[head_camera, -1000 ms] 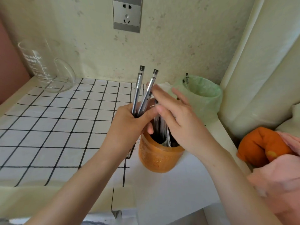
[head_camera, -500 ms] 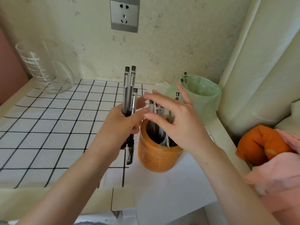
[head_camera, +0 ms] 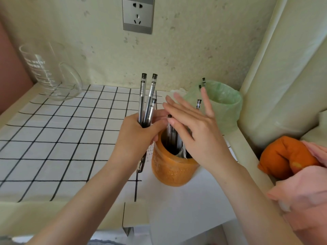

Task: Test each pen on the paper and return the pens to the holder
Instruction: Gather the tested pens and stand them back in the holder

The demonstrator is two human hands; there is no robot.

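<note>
**Third pen joins the bundle**

The left hand (head_camera: 139,137) now grips three pens (head_camera: 147,101), up from two a second ago. The right hand (head_camera: 192,128), fingers released, hovers over the orange holder (head_camera: 172,171), apparently reaching for another; testing hasn't started.

A pale, speckled wall (head_camera: 194,41) is seen behind the table (head_camera: 53,216), with a grey socket plate (head_camera: 138,15) set into it. A white cloth with a black grid (head_camera: 62,138) is spread over the tabletop. At the right, cream rolled material (head_camera: 283,76) is stood upright. Soft daylight is cast throughout.
</note>
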